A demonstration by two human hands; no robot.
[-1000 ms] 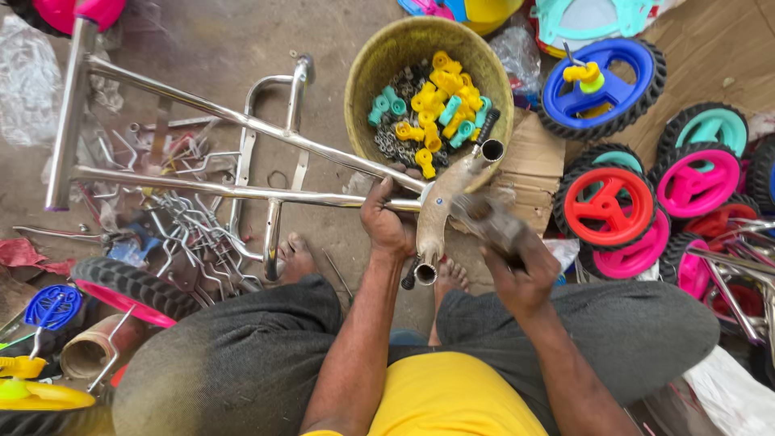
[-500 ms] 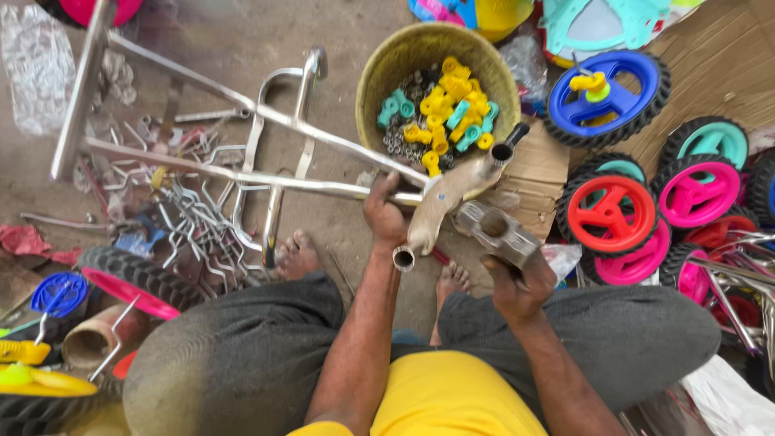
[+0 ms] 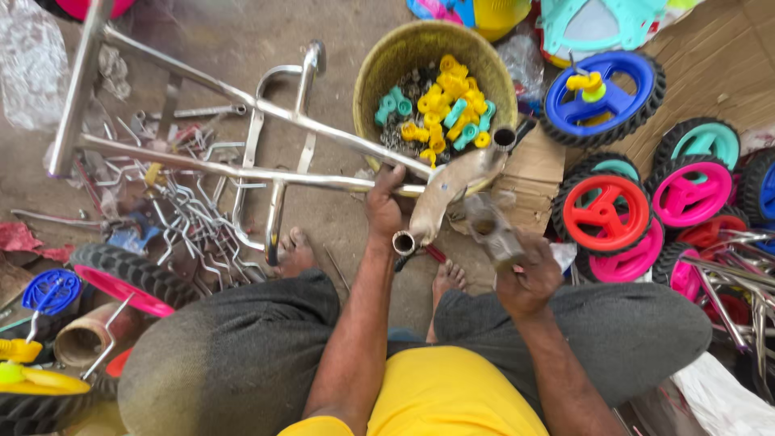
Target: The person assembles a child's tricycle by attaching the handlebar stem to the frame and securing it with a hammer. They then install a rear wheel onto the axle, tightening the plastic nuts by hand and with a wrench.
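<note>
Tricycle frame (image 3: 242,173) of bare silver tubing lies across the upper left of the frame, its long bars running from the top left corner down to the middle, where its head end rises off the ground. The left hand (image 3: 383,208) is closed around the tubes near that end, just above an open pipe mouth. The right hand (image 3: 529,278) is wrapped shut around a grey metal fitting (image 3: 488,230), held just beside the frame's head end; whether the two parts touch I cannot tell.

The person sits on a bare, dusty concrete floor (image 3: 242,48), knees spread in dark grey trousers, yellow shirt at the bottom, one bare foot (image 3: 295,252) beside the frame. At top centre stands a round yellow woven basket (image 3: 379,73) holding yellow and teal plastic caps over dark hardware. Flattened cardboard (image 3: 533,173) lies under the basket's right side. To the right, small plastic wheels crowd the ground: a blue wheel (image 3: 605,101), a red wheel (image 3: 605,211), a pink wheel (image 3: 690,194), all with black treads. Left of centre a heap of bent wire brackets (image 3: 190,222) is scattered on the floor. A black tyre with a pink hub (image 3: 129,278) lies at lower left, near a small blue wheel (image 3: 50,291).
</note>
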